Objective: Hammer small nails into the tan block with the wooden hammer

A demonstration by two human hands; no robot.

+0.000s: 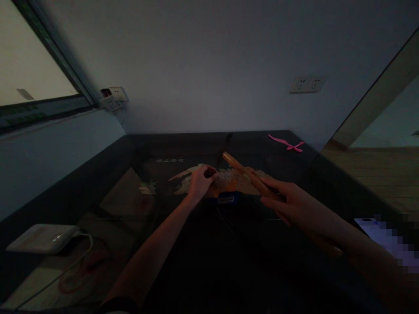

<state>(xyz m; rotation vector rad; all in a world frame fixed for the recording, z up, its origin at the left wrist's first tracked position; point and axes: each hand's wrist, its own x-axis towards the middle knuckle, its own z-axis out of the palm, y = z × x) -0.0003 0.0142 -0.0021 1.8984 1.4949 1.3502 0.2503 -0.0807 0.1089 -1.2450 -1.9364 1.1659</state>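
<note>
One wooden stick [242, 169], clamped mid-length in the right hand [291, 198] right of the blue item [226, 199], likely for balance, slanting beyond it! Left of it, curled left hand [200, 181], perhaps for steadying; can't tell if gripping.

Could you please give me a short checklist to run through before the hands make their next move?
1. Right hand has a grip on the wooden stick: ok, fingers around it.
2. Left hand apart from the stick: ok.
3. Left hand's hold: cannot tell, too dark between the fingers.
4. Space between the hands free: not ok, a blue item with a white label is there.
5. Pink strip clear of the stick: ok, farther right.
</note>
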